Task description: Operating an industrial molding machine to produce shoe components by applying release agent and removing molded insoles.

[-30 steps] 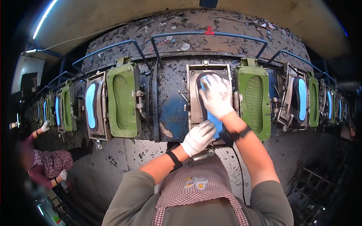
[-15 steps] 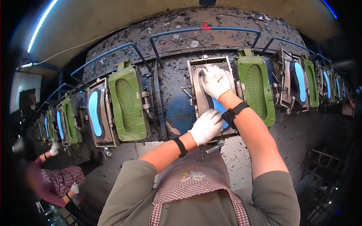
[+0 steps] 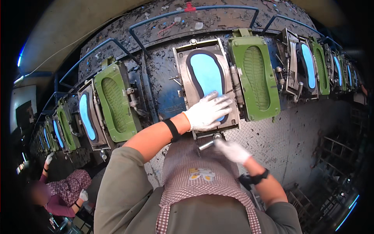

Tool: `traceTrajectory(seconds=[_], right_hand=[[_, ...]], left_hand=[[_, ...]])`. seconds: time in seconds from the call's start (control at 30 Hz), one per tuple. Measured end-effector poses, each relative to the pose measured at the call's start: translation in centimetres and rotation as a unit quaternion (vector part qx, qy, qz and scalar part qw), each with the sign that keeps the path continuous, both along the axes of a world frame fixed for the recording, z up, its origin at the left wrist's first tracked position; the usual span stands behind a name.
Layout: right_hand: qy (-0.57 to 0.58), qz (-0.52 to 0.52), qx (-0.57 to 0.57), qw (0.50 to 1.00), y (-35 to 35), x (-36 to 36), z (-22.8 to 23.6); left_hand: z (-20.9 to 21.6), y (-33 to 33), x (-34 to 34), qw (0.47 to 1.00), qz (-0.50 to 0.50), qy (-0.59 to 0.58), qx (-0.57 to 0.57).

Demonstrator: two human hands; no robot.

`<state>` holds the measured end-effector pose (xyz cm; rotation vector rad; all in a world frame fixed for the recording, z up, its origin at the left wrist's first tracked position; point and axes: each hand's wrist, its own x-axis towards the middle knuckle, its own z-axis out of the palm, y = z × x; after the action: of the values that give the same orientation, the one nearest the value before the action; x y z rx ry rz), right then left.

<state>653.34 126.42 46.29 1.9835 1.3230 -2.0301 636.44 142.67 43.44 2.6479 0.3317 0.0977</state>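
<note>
In front of me lies an open metal mould (image 3: 181,66) holding a shoe-sole-shaped piece (image 3: 204,74), light blue with a dark rim. Gloved in white, my left hand (image 3: 210,111) rests flat across its lower end with the fingers stretched out. My right hand (image 3: 233,151), also gloved and smeared by motion, is beside the metal handle (image 3: 206,145) at the mould's near edge; its fingers are too blurred to read. Hinged at the right of this mould is a green lid (image 3: 257,78) with a sole-tread pattern sunk into it.
More open moulds with blue soles, such as one on the left (image 3: 86,117) and one on the right (image 3: 308,66), stand in a curved row. Blue rails (image 3: 218,7) run behind them over a scrap-littered surface (image 3: 156,29). A co-worker (image 3: 64,191) is at the lower left.
My left hand has moved up and spread flat on the blue sole. My right hand has left the sole's far end and come back to the handle. The view has shifted.
</note>
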Motion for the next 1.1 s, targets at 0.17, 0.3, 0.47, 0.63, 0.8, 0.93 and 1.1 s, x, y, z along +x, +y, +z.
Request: traceTrajectory(seconds=[0.17,0.3,0.47,0.63,0.8,0.93,1.1], right_hand=[[0.353,-0.407,-0.307,0.785,-0.8,-2.7,-2.9],[0.059,0.294,-0.176,0.938,7.5,3.2,-0.1],[-0.002,0.411,0.049,0.910,6.0,4.3,-0.4],[0.011,0.277,-0.003,0.961,5.3,9.1,4.6],[0.023,0.060,-0.006,0.998,1.6,16.5,4.6],[0.063,-0.054,0.001,0.997,1.1,19.3,3.6],[0.019,-0.108,0.028,0.994,1.8,22.5,4.0]], left_hand=[[1.2,0.2,0.7,0.999,0.007,0.017,-0.051],[1.5,0.3,0.0,0.996,0.019,-0.015,-0.086],[1.1,4.8,-2.5,0.887,0.431,-0.027,-0.167],[-10.7,6.2,-8.3,0.338,0.650,-0.346,-0.586],[-12.3,-3.5,-10.2,0.527,0.684,-0.239,-0.443],[-9.6,-4.5,-14.0,0.608,0.773,-0.131,-0.129],[1.2,5.1,1.2,0.831,0.517,-0.156,0.136]])
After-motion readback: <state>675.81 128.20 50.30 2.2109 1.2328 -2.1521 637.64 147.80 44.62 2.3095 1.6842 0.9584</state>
